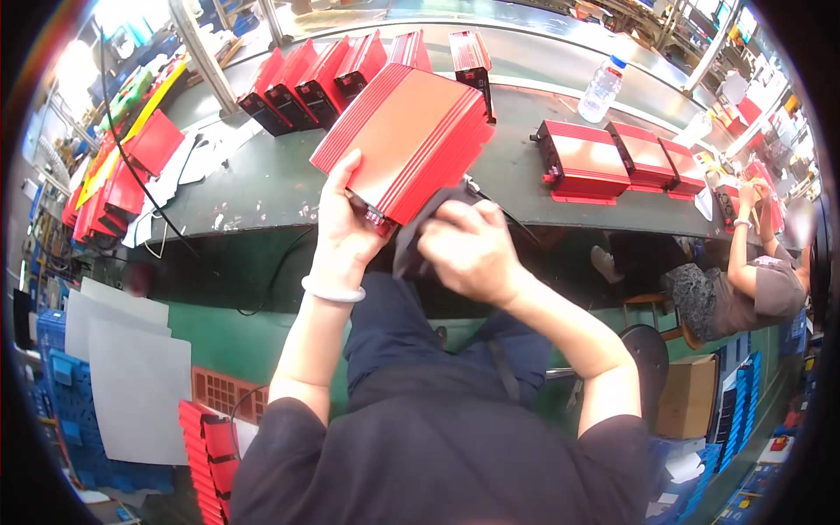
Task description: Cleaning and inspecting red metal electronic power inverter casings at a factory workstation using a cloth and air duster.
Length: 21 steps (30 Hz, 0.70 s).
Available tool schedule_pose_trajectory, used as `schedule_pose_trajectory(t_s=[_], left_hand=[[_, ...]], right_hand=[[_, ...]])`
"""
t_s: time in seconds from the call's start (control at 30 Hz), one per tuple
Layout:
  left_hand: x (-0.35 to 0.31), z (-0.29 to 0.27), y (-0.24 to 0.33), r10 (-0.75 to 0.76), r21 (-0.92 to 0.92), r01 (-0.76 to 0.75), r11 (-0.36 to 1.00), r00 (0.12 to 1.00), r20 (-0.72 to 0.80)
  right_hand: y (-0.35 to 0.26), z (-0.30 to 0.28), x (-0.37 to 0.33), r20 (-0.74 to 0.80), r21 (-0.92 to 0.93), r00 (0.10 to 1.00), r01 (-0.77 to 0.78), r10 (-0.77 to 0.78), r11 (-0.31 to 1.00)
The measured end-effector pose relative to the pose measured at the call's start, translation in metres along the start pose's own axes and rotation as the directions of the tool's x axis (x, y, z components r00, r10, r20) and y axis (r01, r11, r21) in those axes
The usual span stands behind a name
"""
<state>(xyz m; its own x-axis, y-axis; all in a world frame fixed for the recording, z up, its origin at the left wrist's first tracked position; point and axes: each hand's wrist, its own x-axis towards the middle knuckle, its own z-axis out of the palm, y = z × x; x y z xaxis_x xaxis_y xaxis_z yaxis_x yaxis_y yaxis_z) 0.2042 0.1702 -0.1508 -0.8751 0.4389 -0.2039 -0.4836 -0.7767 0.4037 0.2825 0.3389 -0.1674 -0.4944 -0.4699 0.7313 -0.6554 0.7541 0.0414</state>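
My left hand (339, 232) grips the near corner of a red power inverter (407, 131), a ribbed metal box tilted up above the bench edge. Its flat top faces me, and red terminals show at its lower end beside my palm. Close to its lower right side, my right hand (472, 249) is curled closed around a dark cloth (416, 249), part of which hangs below the inverter. Whether the cloth touches the casing is hard to tell. A thin cable with a metal tip (473, 185) lies behind my right hand.
Similar red inverters (319, 83) stand in a row at the back of the dark bench (245, 192); more (584, 162) lie to the right near a plastic bottle (604, 87). A co-worker (752, 280) sits at far right. Grey sheets (140, 398) and a cardboard box (687, 398) flank me.
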Motion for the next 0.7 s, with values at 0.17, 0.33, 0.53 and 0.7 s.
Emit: schedule_pose_trajectory(t_s=[0.17, 0.33, 0.53, 0.7], left_hand=[[0.000, 0.003, 0.001, -0.153, -0.083, 0.143, 0.986, 0.979, -0.138], [-0.017, -0.002, 0.009, -0.209, -0.093, 0.198, 0.976, 0.970, -0.124], [-0.018, -0.010, 0.010, -0.247, -0.109, 0.241, 0.964, 0.968, -0.038], [-0.025, 0.004, 0.002, -0.269, -0.100, 0.271, 0.957, 0.963, 0.025]], right_hand=[[-0.037, 0.032, -0.037, 0.330, 0.543, 0.944, -0.203, 0.016, 0.815], [0.015, -0.002, -0.048, 0.741, 0.632, 0.540, -0.761, 0.399, -0.144], [0.066, -0.052, 0.002, -0.080, 0.912, 0.505, -0.312, 0.860, 0.268], [0.059, -0.050, 0.037, -0.406, 0.589, 0.615, -0.389, 0.676, 0.708]])
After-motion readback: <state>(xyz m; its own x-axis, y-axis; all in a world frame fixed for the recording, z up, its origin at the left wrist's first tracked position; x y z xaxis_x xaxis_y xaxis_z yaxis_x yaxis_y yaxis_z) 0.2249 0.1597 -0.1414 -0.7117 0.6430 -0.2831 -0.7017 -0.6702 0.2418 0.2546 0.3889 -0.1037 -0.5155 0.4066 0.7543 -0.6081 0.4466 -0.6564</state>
